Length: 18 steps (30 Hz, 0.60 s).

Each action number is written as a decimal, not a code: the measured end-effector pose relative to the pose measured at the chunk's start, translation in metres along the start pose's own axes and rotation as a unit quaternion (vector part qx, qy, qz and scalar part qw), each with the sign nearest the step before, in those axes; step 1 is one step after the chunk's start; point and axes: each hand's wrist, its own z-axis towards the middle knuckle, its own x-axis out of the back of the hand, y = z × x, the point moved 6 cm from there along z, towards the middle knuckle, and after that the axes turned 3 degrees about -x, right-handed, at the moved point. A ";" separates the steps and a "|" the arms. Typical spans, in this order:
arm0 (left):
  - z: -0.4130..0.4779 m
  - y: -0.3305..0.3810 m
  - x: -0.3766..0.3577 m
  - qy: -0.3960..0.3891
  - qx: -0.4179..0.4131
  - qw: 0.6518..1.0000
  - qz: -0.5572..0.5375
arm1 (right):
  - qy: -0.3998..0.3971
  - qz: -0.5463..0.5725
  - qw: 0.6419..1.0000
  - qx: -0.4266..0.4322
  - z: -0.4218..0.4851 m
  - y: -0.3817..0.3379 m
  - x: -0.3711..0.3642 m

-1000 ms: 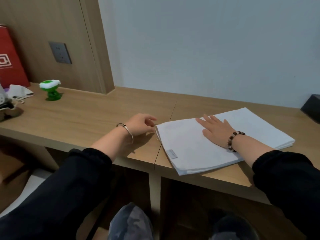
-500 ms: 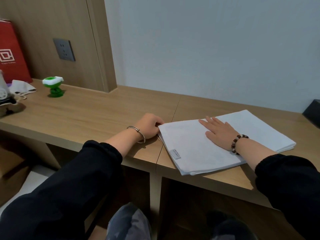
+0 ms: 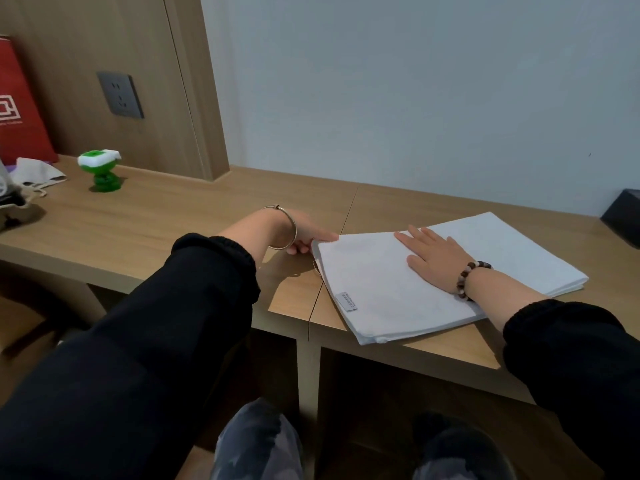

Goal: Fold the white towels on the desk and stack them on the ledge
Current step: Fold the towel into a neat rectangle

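Fingers (image 3: 327,236) of left hand (image 3: 304,230) pinch towel (image 3: 377,292) edge, right hand (image 3: 437,258) flat on top.

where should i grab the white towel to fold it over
Take the white towel at its far left corner, coming in from the left along the desk. That short edge lies free, and the left hand pinches it there; the right hand lies flat on the middle, pinning it.
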 end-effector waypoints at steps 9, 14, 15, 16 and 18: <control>0.004 0.003 0.000 0.016 -0.006 1.000 0.005 | 0.005 0.006 1.000 0.005 0.001 0.002 -0.001; 0.002 0.008 0.005 0.069 -0.018 0.987 0.141 | 0.004 0.021 1.000 -0.023 -0.001 -0.005 -0.001; 0.003 0.011 0.008 0.108 -0.019 0.979 0.171 | 0.009 0.027 0.999 -0.043 -0.001 -0.010 -0.001; 0.003 0.015 0.010 0.156 -0.017 0.967 0.201 | 0.017 0.036 0.997 -0.069 -0.001 -0.017 -0.001; 0.000 0.023 0.012 0.249 -0.010 0.927 0.280 | 0.027 0.055 0.991 -0.121 -0.001 -0.030 0.000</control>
